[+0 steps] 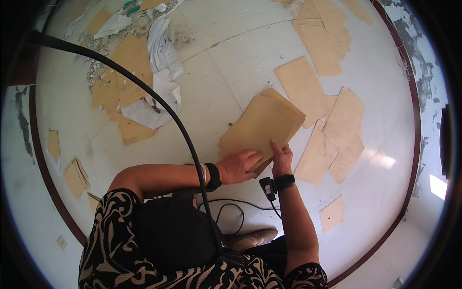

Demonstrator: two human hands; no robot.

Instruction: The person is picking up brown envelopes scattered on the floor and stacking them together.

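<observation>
Both hands held what I watched: left hand (239, 166) lay flat, fingers spread, on the stack of brown envelopes (262, 126); right hand (281, 158) pinched its near edge above the tiled floor (226, 62), loose sheets (337, 130) beside.

Stack of brown envelopes (262, 127) near edge under both hands, far papers (113, 24) blurred at rim

A stack of envelopes (262, 126) lies mid-floor (231, 62) before the person. Loose sheets (332, 125) lie to its right, crumpled papers (159, 86) to its left, perhaps over more sheets.
</observation>
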